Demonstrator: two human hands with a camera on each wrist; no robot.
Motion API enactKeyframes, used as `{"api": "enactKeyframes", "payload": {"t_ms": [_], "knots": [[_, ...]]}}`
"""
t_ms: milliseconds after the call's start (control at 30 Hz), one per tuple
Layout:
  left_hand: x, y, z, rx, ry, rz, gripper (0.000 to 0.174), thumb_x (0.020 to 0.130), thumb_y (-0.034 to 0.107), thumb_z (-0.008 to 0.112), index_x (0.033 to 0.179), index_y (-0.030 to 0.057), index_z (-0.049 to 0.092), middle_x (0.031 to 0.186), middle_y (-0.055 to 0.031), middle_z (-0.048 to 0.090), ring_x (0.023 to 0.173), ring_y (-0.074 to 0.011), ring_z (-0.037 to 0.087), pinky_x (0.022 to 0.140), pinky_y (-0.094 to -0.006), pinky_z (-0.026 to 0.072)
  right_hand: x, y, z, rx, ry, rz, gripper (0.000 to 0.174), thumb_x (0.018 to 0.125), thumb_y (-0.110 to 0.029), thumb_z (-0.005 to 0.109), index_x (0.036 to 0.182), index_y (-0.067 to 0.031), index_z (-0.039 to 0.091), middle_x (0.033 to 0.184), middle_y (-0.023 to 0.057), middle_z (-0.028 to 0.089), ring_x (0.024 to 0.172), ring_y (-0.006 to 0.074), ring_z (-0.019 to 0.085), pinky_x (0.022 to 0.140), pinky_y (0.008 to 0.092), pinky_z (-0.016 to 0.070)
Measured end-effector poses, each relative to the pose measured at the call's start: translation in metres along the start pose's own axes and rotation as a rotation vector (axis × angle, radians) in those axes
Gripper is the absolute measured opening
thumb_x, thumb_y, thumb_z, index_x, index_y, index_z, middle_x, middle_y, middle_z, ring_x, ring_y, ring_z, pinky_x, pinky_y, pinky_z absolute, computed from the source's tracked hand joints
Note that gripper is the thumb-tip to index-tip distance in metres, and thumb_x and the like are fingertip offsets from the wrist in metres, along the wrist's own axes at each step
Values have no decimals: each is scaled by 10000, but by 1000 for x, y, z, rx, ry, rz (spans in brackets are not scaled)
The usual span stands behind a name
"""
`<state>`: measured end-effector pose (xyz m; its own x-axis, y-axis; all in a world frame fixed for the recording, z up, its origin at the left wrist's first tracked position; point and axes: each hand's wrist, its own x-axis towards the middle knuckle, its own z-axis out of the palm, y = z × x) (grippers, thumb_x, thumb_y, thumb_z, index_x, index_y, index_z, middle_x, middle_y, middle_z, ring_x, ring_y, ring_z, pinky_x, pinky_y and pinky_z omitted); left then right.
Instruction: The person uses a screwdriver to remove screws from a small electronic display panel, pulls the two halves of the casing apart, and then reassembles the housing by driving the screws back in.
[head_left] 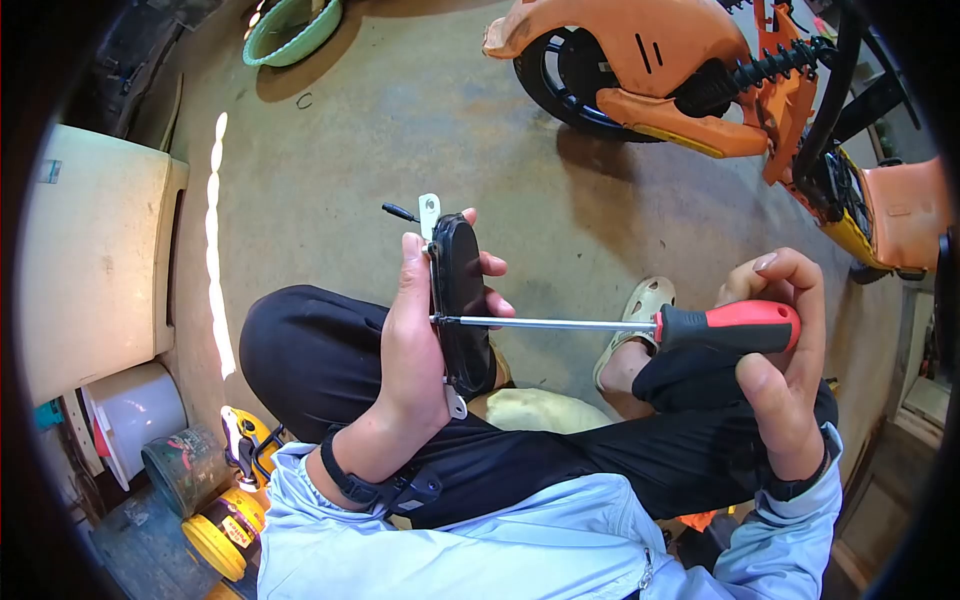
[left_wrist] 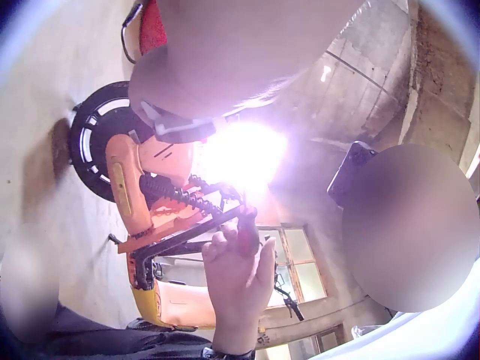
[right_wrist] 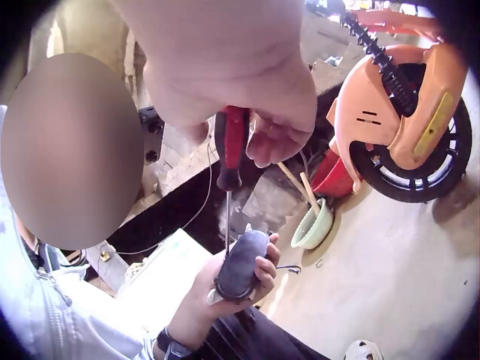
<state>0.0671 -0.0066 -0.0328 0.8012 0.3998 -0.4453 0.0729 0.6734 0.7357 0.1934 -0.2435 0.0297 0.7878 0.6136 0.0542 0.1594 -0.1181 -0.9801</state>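
Note:
My left hand holds a long black housing with rounded ends upright above my lap, thumb along one edge and fingertips around the far side. Pale metal tabs with holes stick out at both its ends, and a short black cable end shows beside the upper one. A screwdriver with a red and black handle lies level, its shank tip at a screw point on the housing's left edge. The right hand has the handle's butt against it, fingers curled over and thumb apart below.
An orange two-wheeler with a black wheel stands at the far right. A green basin sits on the floor at the back. Along the left are a white cabinet, a white bucket and a yellow tub.

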Motion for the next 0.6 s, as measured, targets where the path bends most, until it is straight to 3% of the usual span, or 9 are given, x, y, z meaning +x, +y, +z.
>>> {"api": "enactKeyframes", "payload": {"t_ms": [133, 200, 233, 300, 333, 467, 533, 600], "knots": [[1, 0, -2, -3, -7, -6, 613, 1070, 506, 243, 1454, 49, 387, 1005, -98, 605, 768, -148, 646, 702, -300, 583, 0, -9, -7, 136, -30, 149, 673, 838, -385, 675, 1313, -33, 353, 908, 56, 479, 826, 122, 468, 806, 274, 403], [1, 0, -1, -9, -1, -7, 613, 1070, 506, 243, 1454, 50, 387, 1005, -98, 606, 768, -148, 645, 702, -299, 582, -1, -22, -12, 43, -41, 450, 675, 814, -364, 693, 1298, -36, 355, 934, 72, 492, 851, 127, 481, 809, 281, 404], [1, 1, 0, -13, -4, -10, 613, 1070, 506, 243, 1455, 51, 387, 1005, -98, 606, 769, -148, 644, 702, -297, 580, -1, -18, -13, 43, -40, 450, 675, 814, -364, 693, 1298, -36, 355, 934, 72, 492, 851, 127, 481, 809, 281, 404], [0, 1, 0, -17, -7, -14, 612, 1070, 505, 242, 1455, 51, 387, 1004, -98, 606, 770, -148, 643, 702, -295, 578, -2, -5, -13, 0, -57, 90, 639, 818, -343, 677, 1283, -37, 363, 968, 99, 529, 868, 127, 502, 803, 277, 405], [0, 1, 0, -19, -8, -14, 611, 1071, 504, 242, 1455, 52, 388, 1003, -98, 606, 771, -148, 642, 703, -295, 577, -1, -1, -11, 16, -72, 25, 628, 811, -327, 672, 1276, -38, 363, 1007, 117, 543, 897, 133, 522, 809, 277, 405], [0, 1, 1, -24, 1, -9, 608, 1071, 501, 242, 1456, 53, 388, 1003, -99, 605, 774, -149, 640, 706, -296, 575, -2, -5, -7, 67, -44, 57, 600, 834, -343, 653, 1264, -29, 375, 1014, 113, 534, 901, 140, 527, 810, 279, 410], [1, 1, 0, -21, 2, -6, 608, 1072, 500, 241, 1455, 52, 389, 1004, -99, 605, 775, -149, 640, 708, -296, 575, -4, -5, -19, 22, -127, 200, 561, 863, -363, 621, 1246, -21, 394, 1023, 117, 536, 913, 150, 540, 823, 285, 423], [0, 1, 0, -19, 2, -4, 607, 1072, 498, 240, 1454, 51, 390, 1004, -99, 605, 776, -149, 640, 709, -296, 574, -6, -6, -16, 8, -80, 212, 544, 873, -372, 612, 1232, -20, 404, 1031, 119, 537, 917, 155, 545, 837, 290, 431]]}}
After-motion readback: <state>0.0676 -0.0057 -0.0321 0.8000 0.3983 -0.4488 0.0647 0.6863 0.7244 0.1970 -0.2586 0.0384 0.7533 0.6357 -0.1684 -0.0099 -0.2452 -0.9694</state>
